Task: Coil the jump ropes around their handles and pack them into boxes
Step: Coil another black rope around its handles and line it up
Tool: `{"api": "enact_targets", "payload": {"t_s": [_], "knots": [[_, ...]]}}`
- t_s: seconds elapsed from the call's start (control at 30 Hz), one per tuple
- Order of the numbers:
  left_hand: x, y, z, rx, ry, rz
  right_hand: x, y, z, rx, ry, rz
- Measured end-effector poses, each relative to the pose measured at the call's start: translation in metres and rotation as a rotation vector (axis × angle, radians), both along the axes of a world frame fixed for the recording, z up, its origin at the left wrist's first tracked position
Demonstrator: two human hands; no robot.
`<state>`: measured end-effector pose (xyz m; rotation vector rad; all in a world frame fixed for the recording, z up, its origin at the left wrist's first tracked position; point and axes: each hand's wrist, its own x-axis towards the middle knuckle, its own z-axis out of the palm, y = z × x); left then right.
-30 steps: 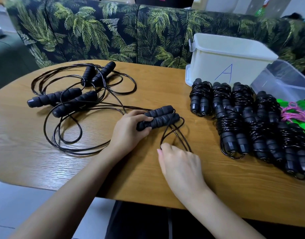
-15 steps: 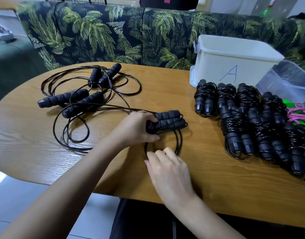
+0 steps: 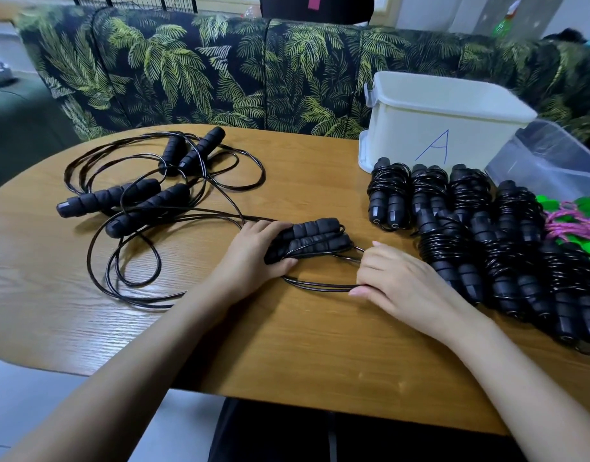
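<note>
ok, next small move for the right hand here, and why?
Probably swing the right hand over the handle pair to lay a wrap: the left hand grips the pair, the right pinches the cord loop, and most cord lies loose.

Left hand [image 3: 253, 253] and right hand [image 3: 405, 283] bare, forearms [image 3: 137, 378] unsleeved to frame edge; black garment [image 3: 270, 435] at lap.

Blue "A" on white box [image 3: 447, 125]
</note>
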<state>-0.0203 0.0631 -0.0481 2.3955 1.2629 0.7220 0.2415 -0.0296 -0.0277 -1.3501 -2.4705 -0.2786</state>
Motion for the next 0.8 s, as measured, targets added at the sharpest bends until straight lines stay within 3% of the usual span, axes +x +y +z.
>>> {"api": "enact_targets", "payload": {"t_s": [0.13, 0.37, 0.5, 0.67, 0.8], "knots": [[0.003, 0.0, -0.001, 0.002, 0.046, -0.004, 0.007, 0.004, -0.001, -0.049, -0.08, 0.051], [-0.009, 0.002, 0.043, 0.048, -0.024, -0.078, 0.025, 0.011, 0.026, 0.07, -0.115, 0.02], [-0.022, 0.007, 0.073, 0.179, -0.045, -0.098, 0.042, 0.02, 0.049, -0.085, 0.031, -0.064], [-0.032, -0.006, 0.092, 0.194, -0.074, -0.239, 0.037, 0.044, 0.073, -0.267, 0.438, -0.234], [-0.029, -0.023, 0.094, 0.199, 0.025, -0.388, 0.015, 0.07, 0.087, -0.27, 0.4, -0.384]]}}
